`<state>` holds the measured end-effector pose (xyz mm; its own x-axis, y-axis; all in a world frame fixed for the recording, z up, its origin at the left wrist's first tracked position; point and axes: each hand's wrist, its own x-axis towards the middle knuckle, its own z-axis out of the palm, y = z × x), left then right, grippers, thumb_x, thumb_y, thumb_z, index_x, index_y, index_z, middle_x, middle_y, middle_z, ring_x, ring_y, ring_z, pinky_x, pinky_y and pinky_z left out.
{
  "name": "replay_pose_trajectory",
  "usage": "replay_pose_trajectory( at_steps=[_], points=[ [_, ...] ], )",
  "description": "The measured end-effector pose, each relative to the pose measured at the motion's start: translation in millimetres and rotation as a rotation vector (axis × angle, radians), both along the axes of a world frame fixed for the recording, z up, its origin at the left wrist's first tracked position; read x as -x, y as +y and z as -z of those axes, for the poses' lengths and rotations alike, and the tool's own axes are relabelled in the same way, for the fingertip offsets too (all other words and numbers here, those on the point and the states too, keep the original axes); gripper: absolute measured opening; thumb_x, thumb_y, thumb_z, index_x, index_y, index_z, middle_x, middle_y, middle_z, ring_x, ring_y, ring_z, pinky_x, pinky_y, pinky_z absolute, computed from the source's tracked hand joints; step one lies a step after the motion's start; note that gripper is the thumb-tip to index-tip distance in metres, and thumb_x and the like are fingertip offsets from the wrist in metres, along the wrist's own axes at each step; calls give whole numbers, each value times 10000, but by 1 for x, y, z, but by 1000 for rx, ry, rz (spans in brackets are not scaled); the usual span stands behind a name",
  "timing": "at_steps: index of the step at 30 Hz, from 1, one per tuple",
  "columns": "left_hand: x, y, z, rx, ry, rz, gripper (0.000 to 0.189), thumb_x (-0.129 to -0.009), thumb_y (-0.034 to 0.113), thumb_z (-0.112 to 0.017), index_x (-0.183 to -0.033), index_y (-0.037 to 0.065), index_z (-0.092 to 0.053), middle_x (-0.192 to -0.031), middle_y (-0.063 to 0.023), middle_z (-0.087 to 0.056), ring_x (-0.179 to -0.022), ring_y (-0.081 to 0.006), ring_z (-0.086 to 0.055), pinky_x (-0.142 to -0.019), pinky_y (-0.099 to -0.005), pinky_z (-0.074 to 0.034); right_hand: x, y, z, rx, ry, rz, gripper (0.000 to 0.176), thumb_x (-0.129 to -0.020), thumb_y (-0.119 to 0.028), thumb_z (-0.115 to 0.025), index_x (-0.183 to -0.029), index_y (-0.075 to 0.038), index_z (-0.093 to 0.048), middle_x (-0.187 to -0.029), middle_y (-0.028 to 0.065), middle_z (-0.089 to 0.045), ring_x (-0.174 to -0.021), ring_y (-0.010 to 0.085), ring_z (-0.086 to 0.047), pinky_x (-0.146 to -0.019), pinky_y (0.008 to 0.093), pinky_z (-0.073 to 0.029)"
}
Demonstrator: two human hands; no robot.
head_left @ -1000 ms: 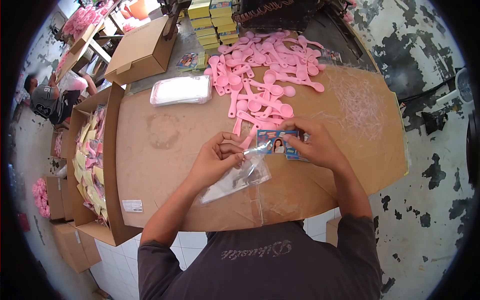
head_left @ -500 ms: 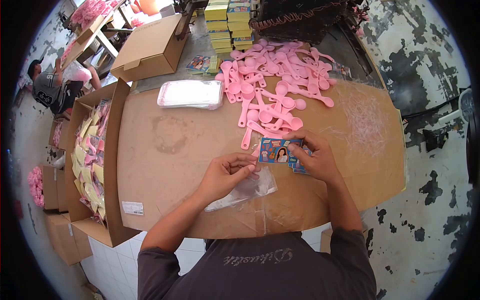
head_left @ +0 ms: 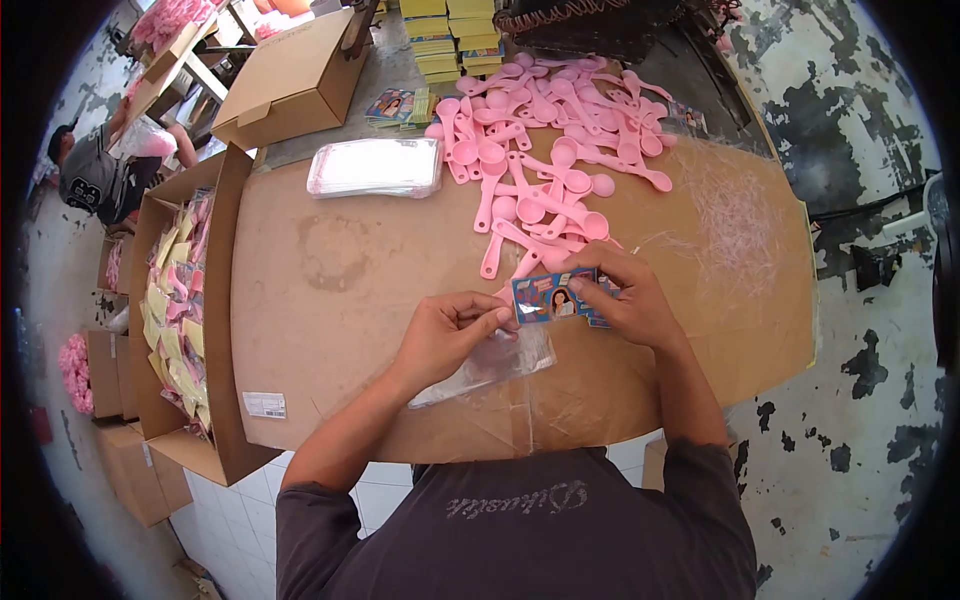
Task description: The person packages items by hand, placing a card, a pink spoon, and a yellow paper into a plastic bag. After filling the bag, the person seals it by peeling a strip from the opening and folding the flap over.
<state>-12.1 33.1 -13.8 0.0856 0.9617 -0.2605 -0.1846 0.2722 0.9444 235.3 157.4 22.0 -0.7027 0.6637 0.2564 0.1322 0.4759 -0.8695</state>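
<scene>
My right hand [head_left: 628,298] is closed on several small printed cards [head_left: 562,299], blue with a portrait on the front one, thumb on top. The front card's left end, crossed by a glare, meets the fingertips of my left hand [head_left: 448,338]. Those fingers are pinched, apparently on the mouth of a clear plastic bag; the exact grip is partly hidden. Beneath the left hand more clear bags [head_left: 520,362] lie flat on the cardboard. Just beyond the fingertips lies a heap of pink measuring spoons [head_left: 530,205], one handle close to the left fingers.
A stack of clear bags [head_left: 375,168] lies at the upper left of the cardboard sheet [head_left: 310,350]. An open box [head_left: 222,400] of packed bags stands at left. Card stacks [head_left: 435,45] and a closed carton [head_left: 290,85] are behind. Plastic strands [head_left: 735,215] lie right; a person [head_left: 100,175] sits far left.
The front card has shifted slightly left toward my left fingers and now shows a glare. My left fingers have curled in more. The whole view has tilted a little.
</scene>
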Motion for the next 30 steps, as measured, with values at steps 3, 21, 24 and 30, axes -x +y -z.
replay_pose_trajectory(
  at_steps=[3, 21, 24, 30],
  points=[
    [-5, -4, -7, -3, -11, -6, 220, -1034, 132, -685, -1137, -56, -733, -1004, -98, -776, -913, -129, -730, -805, -270, -586, 4, -4, 2, -22, -36, -80, 278, -934, -10, -699, -1205, -61, -737, -1021, 69, -710, -921, 168, -670, -801, 311, -535],
    [4, -6, -8, -36, 53, -51, 266, -1044, 64, -643, -1287, -43, -648, -1070, -87, -763, -915, -95, -709, -798, -234, -574, 29, -7, 20, -381, -182, -141, 396, -896, -85, -703, -1291, -63, -687, -1198, 101, -663, -1145, 255, -598, -982, 402, -477],
    [8, -2, -8, -77, -7, -99, 264, -1042, 59, -645, -1287, -41, -648, -1062, -89, -767, -905, -85, -708, -776, -229, -574, 39, -4, 29, -686, -268, -90, 414, -823, -77, -703, -1237, -60, -705, -1174, 93, -655, -1155, 284, -590, -1010, 436, -465],
    [9, -5, -13, -91, -83, -102, 284, -1027, 51, -668, -1294, -41, -634, -1081, -109, -767, -931, -75, -698, -789, -222, -571, 31, -4, 8, -358, -355, -141, 292, -870, -53, -748, -1161, -44, -725, -1176, 108, -678, -1098, 268, -635, -952, 382, -501]
  ],
)
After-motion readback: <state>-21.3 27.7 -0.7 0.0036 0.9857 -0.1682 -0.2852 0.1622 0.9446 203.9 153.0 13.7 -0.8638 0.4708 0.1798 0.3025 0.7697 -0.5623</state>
